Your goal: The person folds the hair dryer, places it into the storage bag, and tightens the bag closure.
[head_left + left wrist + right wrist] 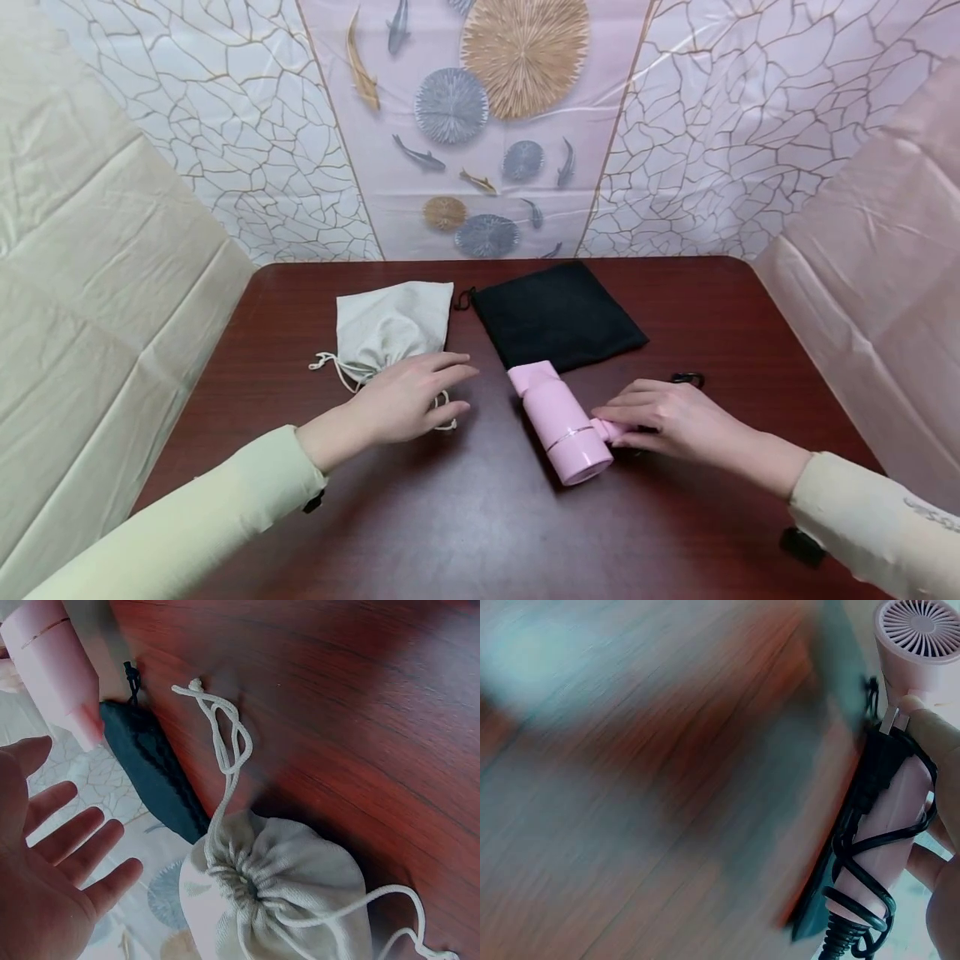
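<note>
A pink hair dryer (pixel 558 425) is tilted over the table in the head view, its nozzle toward the black drawstring bag (pixel 558 317). My right hand (pixel 667 417) grips its handle, with the thumb near the body in the right wrist view. A black cord (pixel 874 847) winds round the handle, and the plug prongs (pixel 894 720) lie by the thumb. My left hand (pixel 405 398) is held in front of a cream drawstring bag (pixel 393 321), fingers spread and holding nothing. In the left wrist view that bag's gathered mouth (pixel 251 889) and loose strings show.
The dark red wooden table (pixel 465 533) spreads under everything. Cloth walls stand at the back and both sides, and the back cloth (pixel 480 167) is patterned with fish. A black loop of cord (pixel 687 380) shows behind the right hand.
</note>
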`<action>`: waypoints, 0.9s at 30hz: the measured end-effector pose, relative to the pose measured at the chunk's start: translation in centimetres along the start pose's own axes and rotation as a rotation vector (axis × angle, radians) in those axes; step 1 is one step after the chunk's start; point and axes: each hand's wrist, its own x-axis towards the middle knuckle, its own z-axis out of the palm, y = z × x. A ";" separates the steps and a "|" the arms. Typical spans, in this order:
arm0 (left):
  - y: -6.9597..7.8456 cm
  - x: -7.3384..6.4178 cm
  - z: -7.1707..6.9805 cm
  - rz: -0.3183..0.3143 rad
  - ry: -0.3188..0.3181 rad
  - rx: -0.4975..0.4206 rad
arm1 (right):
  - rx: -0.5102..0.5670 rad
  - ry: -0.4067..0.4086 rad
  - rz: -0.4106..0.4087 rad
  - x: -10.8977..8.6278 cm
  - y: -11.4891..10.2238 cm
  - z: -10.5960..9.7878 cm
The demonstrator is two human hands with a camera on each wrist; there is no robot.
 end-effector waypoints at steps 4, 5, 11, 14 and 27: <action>-0.2 -1.0 -0.3 0.031 0.009 0.018 | 0.006 -0.021 -0.041 1.9 -0.8 1.2; -0.3 -1.2 -0.3 0.046 0.014 0.027 | 0.007 -0.031 -0.048 2.3 -1.0 1.6; -0.6 -2.6 0.0 0.146 0.047 0.057 | 0.001 -0.093 -0.068 4.2 -1.5 3.7; -0.6 -3.0 0.1 0.189 0.055 0.080 | -0.001 -0.102 -0.070 4.9 -1.6 4.5; -0.7 -3.5 0.8 0.260 0.059 0.107 | 0.038 -0.141 -0.050 5.8 -1.5 6.6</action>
